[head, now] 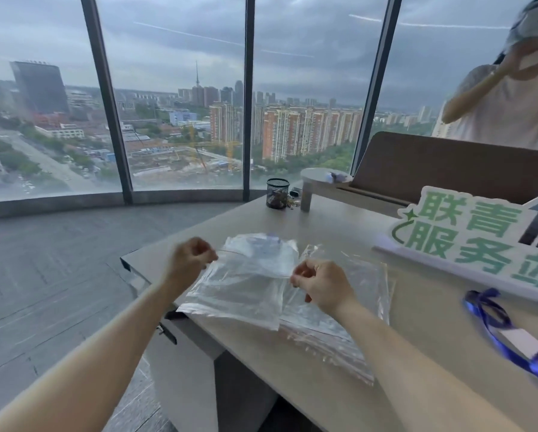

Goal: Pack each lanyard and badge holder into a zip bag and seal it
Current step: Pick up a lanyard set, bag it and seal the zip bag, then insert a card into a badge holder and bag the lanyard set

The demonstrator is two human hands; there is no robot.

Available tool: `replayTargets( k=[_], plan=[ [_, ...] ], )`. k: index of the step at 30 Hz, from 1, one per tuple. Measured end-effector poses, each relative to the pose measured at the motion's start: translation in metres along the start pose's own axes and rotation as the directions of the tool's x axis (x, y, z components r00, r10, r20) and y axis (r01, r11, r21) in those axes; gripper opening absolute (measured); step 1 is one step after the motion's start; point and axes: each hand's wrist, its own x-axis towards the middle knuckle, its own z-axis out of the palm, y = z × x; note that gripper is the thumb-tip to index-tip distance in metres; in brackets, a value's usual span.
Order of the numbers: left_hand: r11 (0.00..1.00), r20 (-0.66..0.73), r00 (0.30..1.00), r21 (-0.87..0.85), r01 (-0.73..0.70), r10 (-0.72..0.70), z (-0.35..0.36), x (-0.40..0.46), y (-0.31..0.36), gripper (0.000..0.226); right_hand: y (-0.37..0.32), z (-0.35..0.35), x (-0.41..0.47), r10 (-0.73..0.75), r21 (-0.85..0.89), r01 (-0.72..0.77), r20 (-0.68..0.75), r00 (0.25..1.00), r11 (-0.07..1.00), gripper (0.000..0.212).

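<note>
Both hands hold one clear zip bag (245, 285) up off the desk (417, 307) near its front-left corner: left hand (191, 260) has fingers curled, pinching the bag's top-left corner at the zip strip, and right hand (319, 286) pinches the top-right end w/ thumb and forefinger, other fingers loosely curled. Bag is thin film, v. light, floppy, slick; it sags and creases betw. the two pinches, so I'd judge it needs holding at the stiffer zip rim, not mid-panel, and each lip taken separately to get the mouth open. Its mouth edge runs roughly left-right betw. the hands, rising a bit toward the left hand; the body hangs from there down toward the person, bottom edge dragging on the desk. Looks empty, though film is too blurred to be sure. Under and right of it lies a stack of spare bags (339, 325), flat, long axis running near-to-far along the desk. Another bag behind (261, 247) seems to have sth blue inside, can't tell what. The blue lanyard (498, 335) w/ its badge holder (523, 344) lies well apart at the desk's right edge, ribbon looped and trailing toward the near-right; soft, limp ribbon, card part stiffer, so prob. best picked by the holder. A mesh pen cup (277, 193) and a green-lettered sign (467, 238) sit further back.
</note>
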Motion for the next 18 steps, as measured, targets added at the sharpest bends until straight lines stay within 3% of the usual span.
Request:
replayTargets(
  k=[3,5,7,13,18],
  plan=[
    [0.984,0.014,1.0,0.178,0.004,-0.007,0.006,-0.025,-0.013,0.013,0.01,0.007,-0.014,0.049,-0.085,-0.039,0.115,0.992,0.996,0.008],
    [0.894,-0.009,0.996,0.443,-0.072,0.084,0.01,-0.038,-0.011,0.019,0.01,0.0,-0.025,0.048,-0.128,-0.029,0.145,0.988,0.991,0.015],
    [0.821,-0.015,0.982,0.551,-0.147,0.186,0.025,-0.048,0.003,0.023,0.01,-0.015,-0.039,0.041,-0.127,-0.026,0.117,0.992,0.992,0.019],
    [0.842,0.341,0.884,0.325,-0.431,0.32,0.138,-0.088,0.065,0.024,0.048,-0.093,-0.11,0.183,-0.149,-0.189,-0.05,0.982,0.971,0.018],
    [0.824,0.644,0.685,0.147,-0.547,0.34,0.261,-0.144,0.106,0.023,0.101,-0.17,-0.189,0.399,-0.242,-0.468,-0.285,0.872,0.85,0.013]
  ],
)
